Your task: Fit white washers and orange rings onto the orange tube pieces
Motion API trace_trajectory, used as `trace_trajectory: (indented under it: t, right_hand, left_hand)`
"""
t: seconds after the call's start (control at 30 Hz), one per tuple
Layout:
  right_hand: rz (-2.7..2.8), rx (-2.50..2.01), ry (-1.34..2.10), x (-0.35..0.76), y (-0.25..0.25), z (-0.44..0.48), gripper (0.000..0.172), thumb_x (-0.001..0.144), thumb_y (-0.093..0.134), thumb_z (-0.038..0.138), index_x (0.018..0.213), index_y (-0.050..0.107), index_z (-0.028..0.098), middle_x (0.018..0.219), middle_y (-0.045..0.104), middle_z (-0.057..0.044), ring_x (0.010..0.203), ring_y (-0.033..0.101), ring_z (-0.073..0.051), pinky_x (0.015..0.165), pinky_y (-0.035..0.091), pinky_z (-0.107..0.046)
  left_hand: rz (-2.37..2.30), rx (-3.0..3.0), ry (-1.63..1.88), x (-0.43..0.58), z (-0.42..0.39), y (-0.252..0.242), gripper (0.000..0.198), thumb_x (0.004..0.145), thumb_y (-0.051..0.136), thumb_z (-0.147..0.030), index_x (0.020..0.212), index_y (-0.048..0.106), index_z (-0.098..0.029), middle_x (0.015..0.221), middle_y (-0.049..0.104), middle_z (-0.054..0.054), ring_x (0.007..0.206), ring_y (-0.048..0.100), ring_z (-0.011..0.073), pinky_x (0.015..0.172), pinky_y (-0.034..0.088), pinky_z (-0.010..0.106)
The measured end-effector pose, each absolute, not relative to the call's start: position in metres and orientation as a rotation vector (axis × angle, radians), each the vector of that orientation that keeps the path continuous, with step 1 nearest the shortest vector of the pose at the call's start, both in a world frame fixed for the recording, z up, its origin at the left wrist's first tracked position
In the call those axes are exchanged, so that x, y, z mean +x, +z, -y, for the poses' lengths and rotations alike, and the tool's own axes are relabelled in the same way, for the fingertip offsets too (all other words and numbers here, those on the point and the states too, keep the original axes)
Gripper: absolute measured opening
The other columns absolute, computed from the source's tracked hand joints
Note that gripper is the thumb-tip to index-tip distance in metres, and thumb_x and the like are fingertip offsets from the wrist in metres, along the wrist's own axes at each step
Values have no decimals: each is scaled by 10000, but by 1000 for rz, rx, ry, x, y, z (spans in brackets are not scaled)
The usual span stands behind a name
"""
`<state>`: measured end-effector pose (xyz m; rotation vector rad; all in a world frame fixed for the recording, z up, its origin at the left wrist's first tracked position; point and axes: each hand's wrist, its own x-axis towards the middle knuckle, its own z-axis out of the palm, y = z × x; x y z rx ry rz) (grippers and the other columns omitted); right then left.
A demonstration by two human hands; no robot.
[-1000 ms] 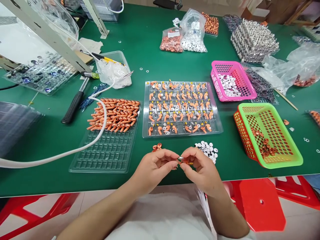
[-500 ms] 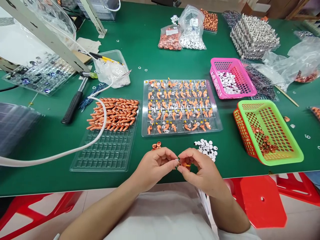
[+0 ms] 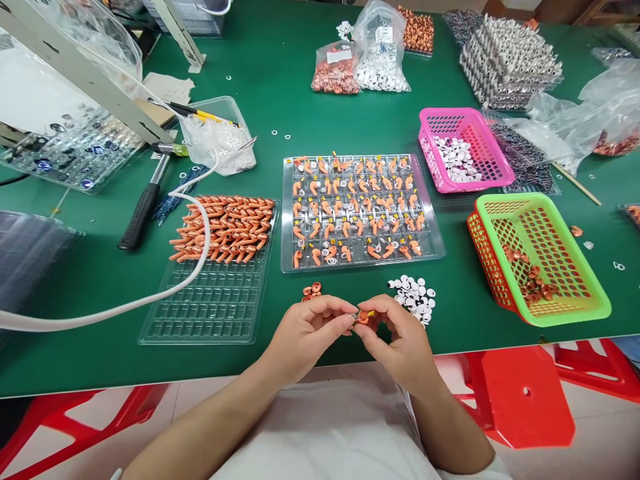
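Note:
My right hand [image 3: 400, 340] pinches a small orange curved part [image 3: 363, 318] with a yellow tip. Close against it, the thumb and fingers of my left hand [image 3: 307, 333] are pressed together on a tiny pale piece, too small to name. The fingertips of both hands meet around these parts, above the table edge. Just beyond my left hand lie a few copper-coloured cups [image 3: 313, 289]. A cluster of white discs [image 3: 419, 293], some with dark marks, sits beyond my right hand. Farther off, a clear tray [image 3: 360, 257] carries rows of similar orange curved parts.
Left, copper-coloured pieces [image 3: 225, 227] fill the far half of another clear tray [image 3: 200, 313], with a white hose [image 3: 150, 300] across it. A hammer [image 3: 143, 210] lies beyond. Right are a pink basket [image 3: 500, 180] and a green basket [image 3: 595, 300]. Red stools [image 3: 530, 400] stand below.
The orange part has turned between my fingertips, and more of it shows now. Both hands stay together in nearly the same place. The view has shifted slightly.

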<state>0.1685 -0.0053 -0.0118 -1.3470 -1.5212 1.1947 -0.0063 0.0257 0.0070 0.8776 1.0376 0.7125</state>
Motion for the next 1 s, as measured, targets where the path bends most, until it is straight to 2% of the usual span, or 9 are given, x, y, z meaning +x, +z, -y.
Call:
trace_trajectory:
  t: [0.4,0.6,0.83,1.0]
  right_hand:
    - [1610,-1242,1068,163,-11,8,236,861,595,134,1052,608,272,877,649,-10,734,607,-145,662,508,-288]
    - [1487,-1309,1201,161,-10,7,195,873,582,171,1044,624,254,881,651,-27,739,602,-153,671,514,-288]
    - [1326,-1321,1316,164,-13,8,248,879,579,178,1108,603,270,899,622,-13,778,598,-143,700,520,-264]
    - [1354,-1332,1280,164,-13,9,238,874,575,179,1095,609,259,884,617,-19,770,597,-148,694,523,-272]
  left_hand:
    - [-1097,1168,703,-8,-21,6,145,879,570,-244,806,636,-139,748,605,30,681,553,126,627,474,225]
    - [-1115,1060,705,-8,-24,7,143,838,638,-279,826,677,-142,739,657,32,649,598,125,586,499,211]
    - [-1071,914,685,-9,-26,11,133,806,694,-256,883,717,-149,768,706,32,675,660,132,645,557,225]
    - [-1069,847,702,-6,-26,12,148,763,735,-259,845,716,-137,782,710,36,672,653,130,659,579,240]
